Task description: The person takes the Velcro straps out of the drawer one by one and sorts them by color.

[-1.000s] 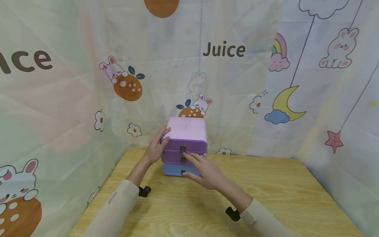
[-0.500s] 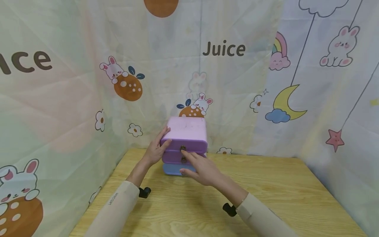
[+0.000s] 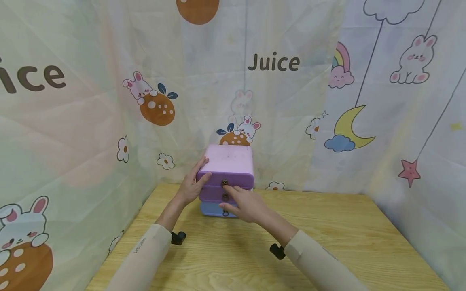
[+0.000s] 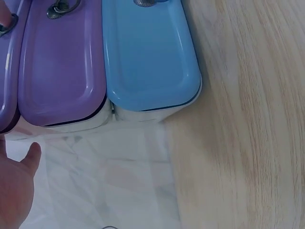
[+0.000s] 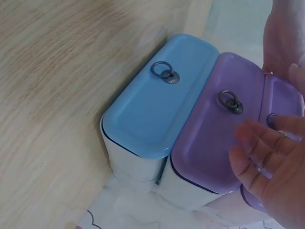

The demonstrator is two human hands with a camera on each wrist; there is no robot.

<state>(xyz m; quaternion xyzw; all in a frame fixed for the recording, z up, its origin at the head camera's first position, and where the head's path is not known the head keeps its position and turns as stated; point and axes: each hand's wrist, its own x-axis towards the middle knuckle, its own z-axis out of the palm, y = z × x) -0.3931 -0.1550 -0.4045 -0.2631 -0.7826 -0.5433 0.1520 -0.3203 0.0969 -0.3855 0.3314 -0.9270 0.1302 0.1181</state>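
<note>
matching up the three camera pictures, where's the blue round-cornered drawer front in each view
Head: the blue round-cornered drawer front is below centre, lowest of three, partly covered by the right hand.
Left wrist: blue front at top centre, cut off by the upper edge.
Right wrist: blue front above centre, leftmost of three.
Shared landmark: the purple round-cornered middle drawer front, next to it in every view.
</note>
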